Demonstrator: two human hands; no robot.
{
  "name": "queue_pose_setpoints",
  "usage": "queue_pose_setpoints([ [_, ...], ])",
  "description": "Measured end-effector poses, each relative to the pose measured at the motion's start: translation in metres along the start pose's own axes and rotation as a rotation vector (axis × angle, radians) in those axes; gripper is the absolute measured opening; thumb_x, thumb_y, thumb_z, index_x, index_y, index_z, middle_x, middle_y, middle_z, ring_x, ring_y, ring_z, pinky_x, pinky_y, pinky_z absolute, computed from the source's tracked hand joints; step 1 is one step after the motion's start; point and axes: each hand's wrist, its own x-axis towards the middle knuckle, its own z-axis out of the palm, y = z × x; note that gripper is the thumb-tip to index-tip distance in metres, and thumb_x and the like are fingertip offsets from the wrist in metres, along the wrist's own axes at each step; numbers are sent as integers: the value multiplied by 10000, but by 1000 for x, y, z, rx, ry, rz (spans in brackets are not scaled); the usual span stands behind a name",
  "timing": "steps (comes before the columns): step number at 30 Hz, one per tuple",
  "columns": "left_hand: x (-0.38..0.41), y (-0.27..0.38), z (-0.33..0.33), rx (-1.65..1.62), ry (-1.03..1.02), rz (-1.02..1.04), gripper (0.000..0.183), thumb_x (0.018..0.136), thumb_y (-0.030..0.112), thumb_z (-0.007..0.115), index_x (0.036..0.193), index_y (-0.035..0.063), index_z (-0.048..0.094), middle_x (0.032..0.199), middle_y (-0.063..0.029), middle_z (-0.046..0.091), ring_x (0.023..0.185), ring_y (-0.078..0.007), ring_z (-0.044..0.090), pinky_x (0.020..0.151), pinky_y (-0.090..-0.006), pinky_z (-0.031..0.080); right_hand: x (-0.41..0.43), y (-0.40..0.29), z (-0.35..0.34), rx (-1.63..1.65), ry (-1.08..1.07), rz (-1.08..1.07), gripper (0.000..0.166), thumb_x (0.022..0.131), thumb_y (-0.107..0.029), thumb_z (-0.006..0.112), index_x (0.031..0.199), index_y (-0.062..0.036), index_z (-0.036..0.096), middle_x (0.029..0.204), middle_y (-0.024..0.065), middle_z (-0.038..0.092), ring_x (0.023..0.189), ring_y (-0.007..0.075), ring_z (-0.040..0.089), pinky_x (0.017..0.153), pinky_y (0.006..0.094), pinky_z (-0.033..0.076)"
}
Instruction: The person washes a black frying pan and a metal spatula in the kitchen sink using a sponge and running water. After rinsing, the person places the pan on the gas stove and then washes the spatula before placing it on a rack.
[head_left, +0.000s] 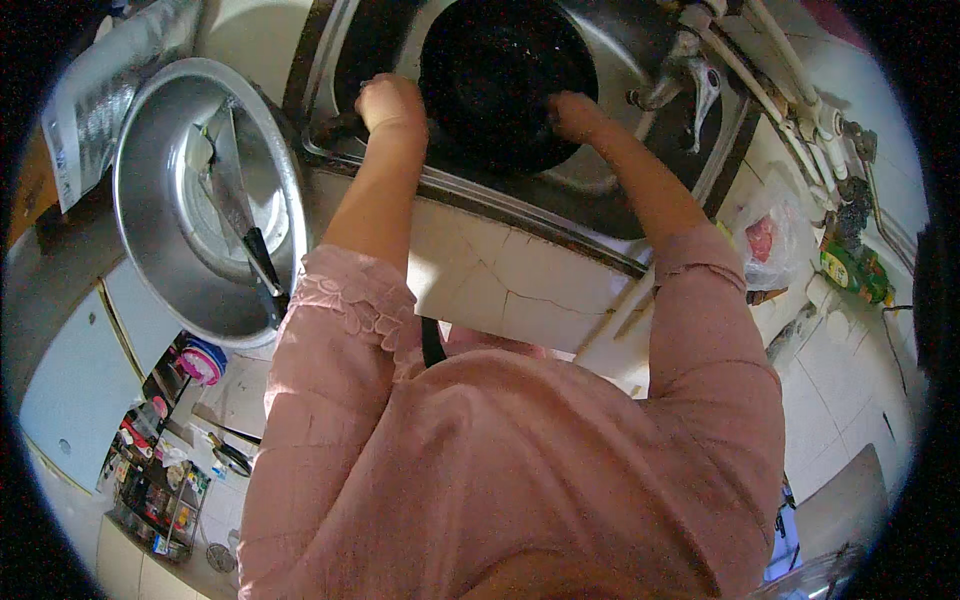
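A black wok (502, 82) sits in the stainless steel sink (600, 184), its dark inside facing up. My left hand (391, 103) is closed at the wok's left side, and a dark handle-like piece (341, 126) shows just beyond the fist. My right hand (576, 116) reaches over the wok's right rim with curled fingers. Whatever those fingers may hold is hidden against the black surface. Right of the wok, a metal faucet (664, 90) with a lever (705, 101) stands over the sink.
Left of the sink stands a large metal basin (142, 202) holding a knife with a black handle (259, 251). A silvery bag (112, 97) lies behind it. Pipes (787, 112), a plastic bag (776, 240) and a green bottle (855, 274) line the right side.
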Motion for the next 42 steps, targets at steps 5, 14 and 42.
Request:
queue_pose_setpoints([
  [5,-6,-1,-9,36,-14,50,184,778,195,582,915,91,647,987,-83,572,922,-229,579,633,-337,504,-5,14,-31,979,281,-141,116,779,-83,501,872,-54,563,837,68,584,822,194,544,792,311,457],
  [14,-44,14,-62,-105,-27,14,391,793,282,572,1143,136,477,1161,-91,451,1054,-270,496,786,-376,470,-18,-37,-56,2482,247,-136,187,784,-171,562,896,-29,517,877,89,551,791,191,507,636,293,433],
  [42,126,-55,-154,-519,369,63,361,696,100,565,1040,-2,534,1115,-213,485,1043,-371,473,871,-419,393,23,-60,7,1347,531,457,282,812,-136,521,1066,-33,451,987,159,518,907,282,541,786,433,472],
])
